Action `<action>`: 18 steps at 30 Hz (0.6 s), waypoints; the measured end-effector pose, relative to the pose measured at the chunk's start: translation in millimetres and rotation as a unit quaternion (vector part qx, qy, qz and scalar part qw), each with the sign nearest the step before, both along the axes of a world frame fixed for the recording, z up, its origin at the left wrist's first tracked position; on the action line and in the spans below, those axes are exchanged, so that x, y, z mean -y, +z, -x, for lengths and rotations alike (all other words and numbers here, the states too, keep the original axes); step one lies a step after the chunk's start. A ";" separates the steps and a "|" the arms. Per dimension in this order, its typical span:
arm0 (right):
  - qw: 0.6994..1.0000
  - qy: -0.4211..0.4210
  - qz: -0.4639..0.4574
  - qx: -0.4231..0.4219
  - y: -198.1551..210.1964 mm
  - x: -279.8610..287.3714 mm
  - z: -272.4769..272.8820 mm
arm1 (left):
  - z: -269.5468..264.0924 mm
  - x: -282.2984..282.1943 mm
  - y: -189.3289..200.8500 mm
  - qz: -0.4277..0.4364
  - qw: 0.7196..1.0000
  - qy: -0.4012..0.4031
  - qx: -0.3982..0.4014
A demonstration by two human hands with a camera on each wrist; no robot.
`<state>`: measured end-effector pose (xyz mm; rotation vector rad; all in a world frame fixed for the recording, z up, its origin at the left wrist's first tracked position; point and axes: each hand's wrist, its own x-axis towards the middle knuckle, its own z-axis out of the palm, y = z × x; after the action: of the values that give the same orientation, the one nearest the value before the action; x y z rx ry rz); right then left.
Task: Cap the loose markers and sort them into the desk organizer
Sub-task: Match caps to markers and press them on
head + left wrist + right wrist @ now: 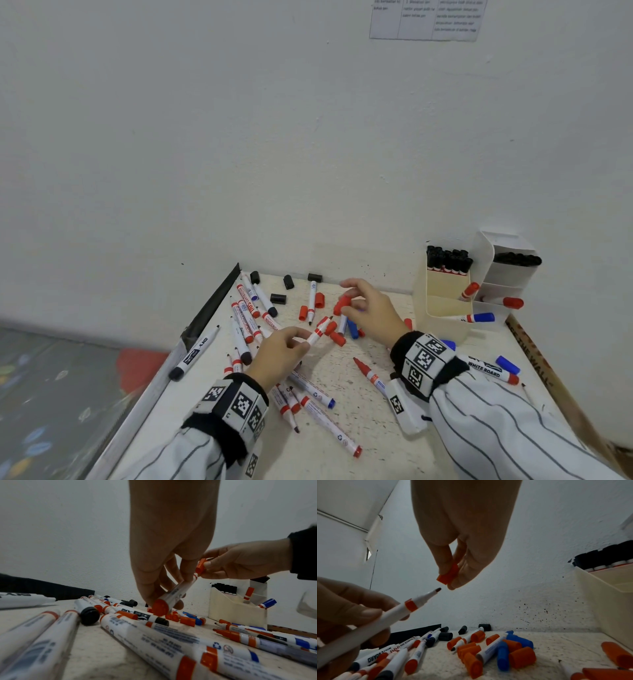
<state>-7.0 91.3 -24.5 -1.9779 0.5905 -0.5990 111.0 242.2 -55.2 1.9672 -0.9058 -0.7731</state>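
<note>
Fingers [444, 562] of right hand [371, 310] pinch a red cap [447, 574]; left hand [279, 353] grips uncapped red marker [392, 613], tip just beside cap, above the surface [359, 421] w/ loose markers.

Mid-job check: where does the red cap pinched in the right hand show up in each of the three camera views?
Head: red cap in the right hand, centre, above the left hand.
Left wrist: right of centre, just beyond the held marker.
Right wrist: centre, just above the bare marker tip.
Shared landmark: the cream organizer with black-capped markers.
</note>
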 end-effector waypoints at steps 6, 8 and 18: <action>0.997 0.030 0.037 -0.057 -5.8 -5.4 5.9 | 5.5 0.6 3.1 0.017 1.000 -0.020 0.004; 0.993 0.037 0.053 -0.094 -8.5 -4.4 9.0 | 7.4 0.4 5.0 0.025 0.999 -0.034 -0.002; 0.995 -0.018 0.018 -0.101 -8.5 -7.1 17.0 | 27.9 4.5 16.9 0.096 0.977 -0.065 0.178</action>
<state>-24.0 98.4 -33.0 -2.0801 0.7434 -0.4365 83.1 237.7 -38.4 1.9180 -1.2813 -0.3876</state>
